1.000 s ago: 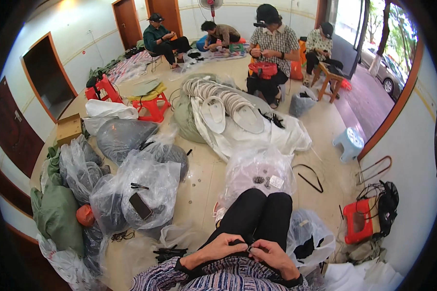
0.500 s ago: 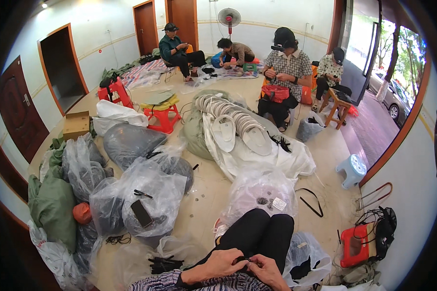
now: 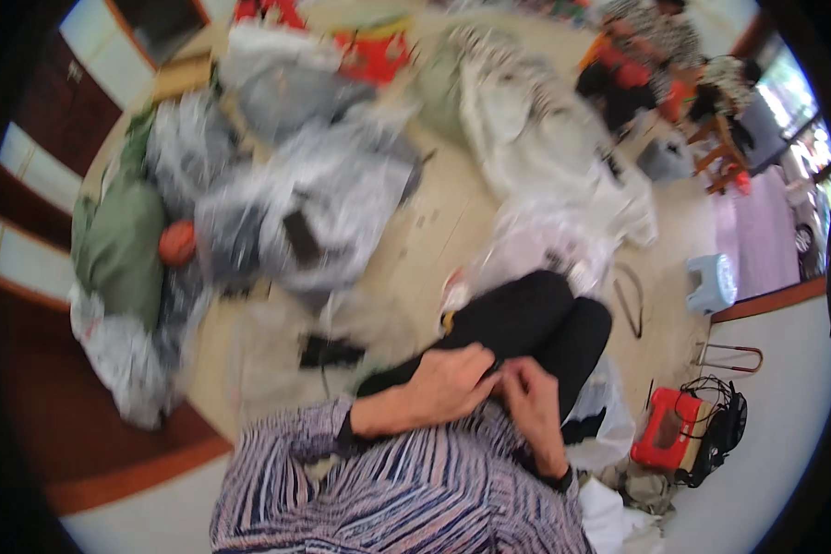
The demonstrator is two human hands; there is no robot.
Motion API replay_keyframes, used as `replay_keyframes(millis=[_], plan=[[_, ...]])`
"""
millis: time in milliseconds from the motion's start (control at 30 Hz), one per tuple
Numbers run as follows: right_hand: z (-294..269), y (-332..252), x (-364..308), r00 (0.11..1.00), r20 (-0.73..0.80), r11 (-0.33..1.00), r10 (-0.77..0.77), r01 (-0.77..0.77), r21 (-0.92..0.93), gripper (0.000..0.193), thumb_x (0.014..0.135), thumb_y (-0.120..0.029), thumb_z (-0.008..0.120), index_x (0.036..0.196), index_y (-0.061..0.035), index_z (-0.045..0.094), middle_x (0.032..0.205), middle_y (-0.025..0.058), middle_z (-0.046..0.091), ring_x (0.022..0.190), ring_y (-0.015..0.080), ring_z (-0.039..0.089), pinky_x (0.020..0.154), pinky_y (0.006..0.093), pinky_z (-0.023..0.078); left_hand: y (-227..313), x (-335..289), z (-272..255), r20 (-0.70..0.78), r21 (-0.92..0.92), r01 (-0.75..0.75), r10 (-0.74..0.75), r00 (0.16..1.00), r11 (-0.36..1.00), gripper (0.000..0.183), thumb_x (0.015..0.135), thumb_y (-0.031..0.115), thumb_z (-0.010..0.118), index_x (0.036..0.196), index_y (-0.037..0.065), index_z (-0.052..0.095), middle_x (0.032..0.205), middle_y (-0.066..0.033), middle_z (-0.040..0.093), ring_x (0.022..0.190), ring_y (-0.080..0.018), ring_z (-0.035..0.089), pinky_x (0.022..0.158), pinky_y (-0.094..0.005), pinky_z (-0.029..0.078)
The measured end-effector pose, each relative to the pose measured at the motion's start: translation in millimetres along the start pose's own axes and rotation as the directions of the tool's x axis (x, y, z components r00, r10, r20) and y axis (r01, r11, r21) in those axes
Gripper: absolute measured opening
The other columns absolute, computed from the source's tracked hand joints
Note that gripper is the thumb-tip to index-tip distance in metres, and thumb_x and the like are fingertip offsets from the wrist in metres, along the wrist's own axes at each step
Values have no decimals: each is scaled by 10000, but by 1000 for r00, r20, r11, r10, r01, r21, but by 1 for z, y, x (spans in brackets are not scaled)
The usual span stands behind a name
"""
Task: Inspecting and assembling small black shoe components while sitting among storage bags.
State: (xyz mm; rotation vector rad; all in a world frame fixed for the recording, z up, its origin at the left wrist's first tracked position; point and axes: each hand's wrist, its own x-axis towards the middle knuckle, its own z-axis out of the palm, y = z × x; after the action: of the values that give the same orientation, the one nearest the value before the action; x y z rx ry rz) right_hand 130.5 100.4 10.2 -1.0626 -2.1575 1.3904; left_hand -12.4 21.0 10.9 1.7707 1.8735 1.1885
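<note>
Over my lap, my left hand [image 3: 445,383] and my right hand [image 3: 534,399] meet at the fingertips. Both are closed in a pinch. Between them shows a bit of something small and dark, too blurred and covered by the fingers to name. Black trousers [image 3: 517,319] cover my bent legs just beyond the hands. On the floor to the left, a bundle of black strips [image 3: 331,352] lies on clear plastic. By my right leg stands a clear plastic bag [image 3: 609,420] with dark pieces in it.
Stuffed plastic bags [image 3: 342,198] with a dark phone [image 3: 300,237] on top fill the left. A white sack [image 3: 549,138] lies ahead. At right are a blue stool [image 3: 710,283], a red stool [image 3: 663,429] and a black strap [image 3: 629,300]. People [image 3: 651,46] sit at the far right.
The view has tipped downward and turned, so the scene sits higher and is blurred. My hands remain together at the lap, and more of my striped top shows.
</note>
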Motion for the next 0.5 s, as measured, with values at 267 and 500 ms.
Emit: replay_keyframes(millis=[267, 500], plan=[[21, -13, 5, 894, 404, 974, 192, -223, 31, 142, 823, -89, 557, 904, 23, 588, 693, 88, 621, 609, 144, 596, 558, 252, 451, -75, -73, -68, 165, -451, 637, -643, 748, 625, 228, 785, 173, 620, 902, -23, 618, 737, -35, 638, 633, -98, 569, 546, -241, 436], [1, -8, 12, 907, 190, 916, 377, -395, 70, 124, 845, -91, 549, 904, 6, 598, 652, 10, 567, 518, 42, 453, 466, 179, 365, -241, -224, -84, 224, -411, 909, -959, 171, 66, 194, 786, 197, 635, 875, 25, 624, 589, 15, 525, 435, -84, 420, 397, -243, 319]])
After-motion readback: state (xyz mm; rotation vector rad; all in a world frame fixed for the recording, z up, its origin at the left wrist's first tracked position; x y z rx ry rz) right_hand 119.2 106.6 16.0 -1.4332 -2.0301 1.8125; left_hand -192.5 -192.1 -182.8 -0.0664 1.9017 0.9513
